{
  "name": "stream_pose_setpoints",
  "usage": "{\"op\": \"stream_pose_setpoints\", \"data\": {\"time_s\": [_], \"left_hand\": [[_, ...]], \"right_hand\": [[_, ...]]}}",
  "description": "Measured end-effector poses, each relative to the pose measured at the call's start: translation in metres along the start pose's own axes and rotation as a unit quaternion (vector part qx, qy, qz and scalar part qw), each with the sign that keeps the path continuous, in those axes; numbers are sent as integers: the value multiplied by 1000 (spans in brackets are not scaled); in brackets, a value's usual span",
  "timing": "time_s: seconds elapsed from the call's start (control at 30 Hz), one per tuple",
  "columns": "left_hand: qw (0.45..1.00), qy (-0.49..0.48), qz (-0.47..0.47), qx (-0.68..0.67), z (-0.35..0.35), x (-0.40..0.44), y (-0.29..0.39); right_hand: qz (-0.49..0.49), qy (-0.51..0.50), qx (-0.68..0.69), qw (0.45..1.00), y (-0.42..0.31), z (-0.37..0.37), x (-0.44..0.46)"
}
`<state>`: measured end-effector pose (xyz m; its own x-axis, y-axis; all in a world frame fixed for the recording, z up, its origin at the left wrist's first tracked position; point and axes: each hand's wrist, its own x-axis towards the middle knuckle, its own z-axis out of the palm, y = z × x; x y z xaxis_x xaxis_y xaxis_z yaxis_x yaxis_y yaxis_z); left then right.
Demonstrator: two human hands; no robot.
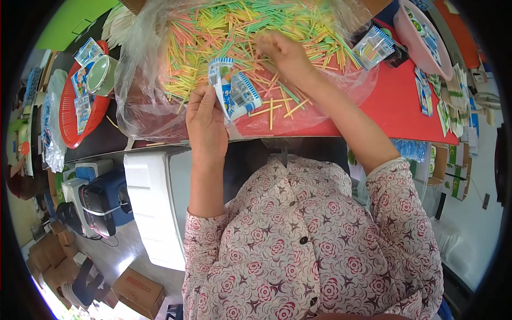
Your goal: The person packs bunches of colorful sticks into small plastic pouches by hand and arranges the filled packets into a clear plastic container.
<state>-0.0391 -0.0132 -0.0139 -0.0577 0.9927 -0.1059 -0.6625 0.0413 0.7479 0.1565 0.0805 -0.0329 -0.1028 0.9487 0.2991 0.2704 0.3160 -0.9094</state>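
My left hand (206, 116) pinches a blue and white printed packet (241, 95) between thumb and fingers near the front edge of the pile. Part of the packet is folded or opened out, and a barcode shows on it. My right hand (282, 53) is over the heap of thin coloured sticks (213, 40), its fingers curled inward and slightly blurred. Anything inside those fingers is hidden. The yellow, green and pink sticks lie on a clear plastic sheet (152, 109), with a few loose ones below the packet.
On the left, a red basket (66, 114) holds printed packets and a round green-lidded container (98, 76). A filled packet (373, 49) lies right of the heap on the red tabletop (392, 109). Beyond it stands a pink basin (410, 32) with packets. A white foam box (152, 205) is below the table.
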Motion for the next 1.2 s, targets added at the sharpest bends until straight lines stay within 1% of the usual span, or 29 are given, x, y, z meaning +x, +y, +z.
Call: {"op": "stream_pose_setpoints", "data": {"time_s": [0.07,0.17,0.2,0.23,0.27,0.3,0.37,0.4,0.43,0.47,0.5,0.53,0.6,0.67,0.7,0.8,0.83,0.93,0.97,1.07,1.1,1.2], "left_hand": [[1000,-1,-1,2,-1,-1,0],[1000,14,-1,6,1,-2,0],[1000,21,0,8,2,-2,0],[1000,21,3,8,2,-1,-3],[1000,17,-12,17,-1,2,-8],[999,17,-22,29,-5,4,-13],[998,24,-7,58,-9,2,-10],[997,28,14,76,-5,-1,-12],[997,35,0,69,-8,-1,-12],[996,48,1,74,-8,-1,-15],[996,21,29,80,-11,5,-19],[999,24,-1,42,-15,8,-24],[1000,4,25,10,-11,3,-20],[999,14,38,26,-10,8,-22],[999,11,35,35,-8,8,-22],[996,15,50,77,-8,10,-22],[994,14,51,95,-8,10,-24],[992,19,52,111,-9,11,-26],[991,21,50,118,-9,11,-26],[990,20,58,125,-10,13,-27],[990,18,59,128,-9,12,-27],[988,22,69,136,-8,14,-30]], "right_hand": [[-4,11,19,1000,2,-4,5],[78,0,3,997,-16,-29,22],[76,0,3,997,-18,-30,22],[39,-37,-94,994,-20,-29,21],[0,-74,-189,979,-23,-27,20],[-46,-114,-276,953,-27,-21,20],[-1,-165,-297,940,-34,-19,16],[129,-187,-152,962,-44,-16,14],[250,-172,17,953,-28,-17,19],[128,-202,-134,962,-52,-9,14],[93,-219,-204,950,-55,-9,16],[51,-239,-196,950,-53,-9,18],[118,-259,-217,934,-52,-7,25],[-80,-276,-253,924,-22,-14,30],[-89,-279,-247,923,-32,-9,30],[-18,-300,-294,907,-60,4,28],[-23,-302,-291,908,-61,6,27],[49,-264,-357,895,-57,10,29],[44,-265,-356,895,-53,11,29],[-26,-241,-435,867,-37,9,28],[-30,-242,-434,867,-37,8,28],[33,-225,-433,872,-38,12,26]]}}
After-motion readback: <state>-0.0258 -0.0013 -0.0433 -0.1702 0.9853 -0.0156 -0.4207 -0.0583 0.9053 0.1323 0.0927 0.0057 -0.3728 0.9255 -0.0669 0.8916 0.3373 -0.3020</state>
